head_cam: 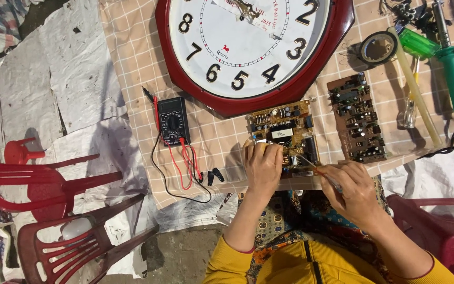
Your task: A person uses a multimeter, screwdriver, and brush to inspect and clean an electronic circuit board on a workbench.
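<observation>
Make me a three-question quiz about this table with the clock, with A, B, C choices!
1. Where is the meter?
A. left of the yellow board
B. on the clock
C. on a chair

2. How many circuit boards lie on the cloth?
A. one
B. two
C. four

3. What does the right hand hold?
A. tape
B. nothing
C. a thin tool

Answers:
1 A, it lies left of the yellow board.
2 B, yellow board plus brown board.
3 C, the thin tool points at the yellow board, which the left hand steadies.

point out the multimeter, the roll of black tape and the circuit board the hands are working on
multimeter (173, 120), head view, on its round dial
roll of black tape (366, 53), head view, on its left rim
circuit board (285, 129), head view, on its middle, above the left hand
</observation>
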